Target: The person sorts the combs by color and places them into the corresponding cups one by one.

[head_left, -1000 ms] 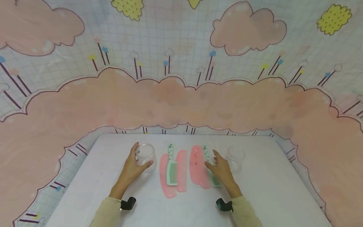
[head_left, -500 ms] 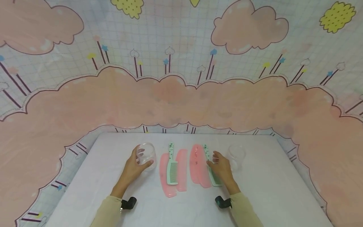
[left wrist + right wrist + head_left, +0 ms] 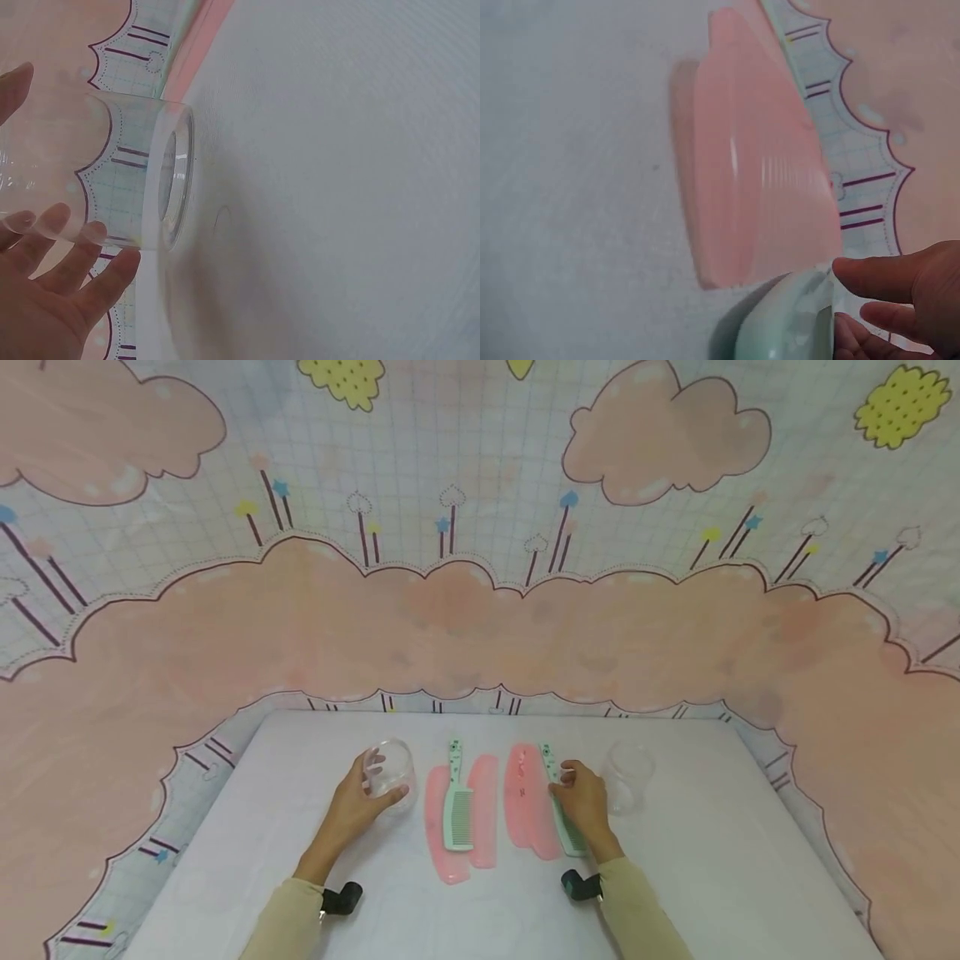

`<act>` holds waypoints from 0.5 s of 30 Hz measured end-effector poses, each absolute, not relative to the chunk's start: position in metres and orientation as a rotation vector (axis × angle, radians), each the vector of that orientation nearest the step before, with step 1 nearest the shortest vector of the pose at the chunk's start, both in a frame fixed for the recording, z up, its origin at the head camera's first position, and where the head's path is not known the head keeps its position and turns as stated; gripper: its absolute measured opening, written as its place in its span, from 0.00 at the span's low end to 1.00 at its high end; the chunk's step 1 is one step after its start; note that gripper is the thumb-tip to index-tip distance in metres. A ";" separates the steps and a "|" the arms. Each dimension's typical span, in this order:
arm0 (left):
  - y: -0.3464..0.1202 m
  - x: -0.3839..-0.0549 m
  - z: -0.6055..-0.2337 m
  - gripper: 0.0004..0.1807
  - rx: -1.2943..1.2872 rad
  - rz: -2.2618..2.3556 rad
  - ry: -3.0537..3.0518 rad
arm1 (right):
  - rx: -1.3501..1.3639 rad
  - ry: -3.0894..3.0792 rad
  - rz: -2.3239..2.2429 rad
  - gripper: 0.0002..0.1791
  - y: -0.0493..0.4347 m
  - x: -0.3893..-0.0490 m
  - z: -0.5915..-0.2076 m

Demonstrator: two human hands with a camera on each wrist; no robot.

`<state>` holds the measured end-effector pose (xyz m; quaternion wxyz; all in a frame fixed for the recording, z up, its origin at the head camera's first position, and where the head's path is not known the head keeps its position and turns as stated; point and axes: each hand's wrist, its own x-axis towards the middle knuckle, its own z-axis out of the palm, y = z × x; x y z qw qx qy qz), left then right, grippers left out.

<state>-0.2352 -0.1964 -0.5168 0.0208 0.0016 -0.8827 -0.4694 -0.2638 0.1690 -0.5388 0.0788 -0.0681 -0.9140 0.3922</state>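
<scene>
In the head view my left hand holds a clear cup, thumb on the near side and fingers round the far side. The cup's base is at the table surface in the left wrist view. My right hand pinches a mint green comb around its handle, which shows a spotted pattern. The thumb touches the edge of this comb in the right wrist view; the fingertips are partly hidden. Pink combs lie just left of it.
A second clear cup stands to the right of my right hand. Another mint comb lies between two pink combs at the middle of the white table. A patterned cloth hangs behind.
My right thumb and fingers have come closer together round the mint comb's handle, and the hand has turned slightly. My left hand has stayed at the clear cup, its fingers curling further round it.
</scene>
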 end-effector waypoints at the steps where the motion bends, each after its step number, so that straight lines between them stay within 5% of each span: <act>1: -0.196 -0.235 -0.517 0.52 0.006 -1.450 -2.740 | -0.218 -2.744 1.160 0.23 0.169 -0.265 -0.540; 15: -0.199 -0.235 -0.519 0.52 0.009 -1.454 -2.762 | -0.240 -2.817 1.007 0.21 0.166 -0.275 -0.540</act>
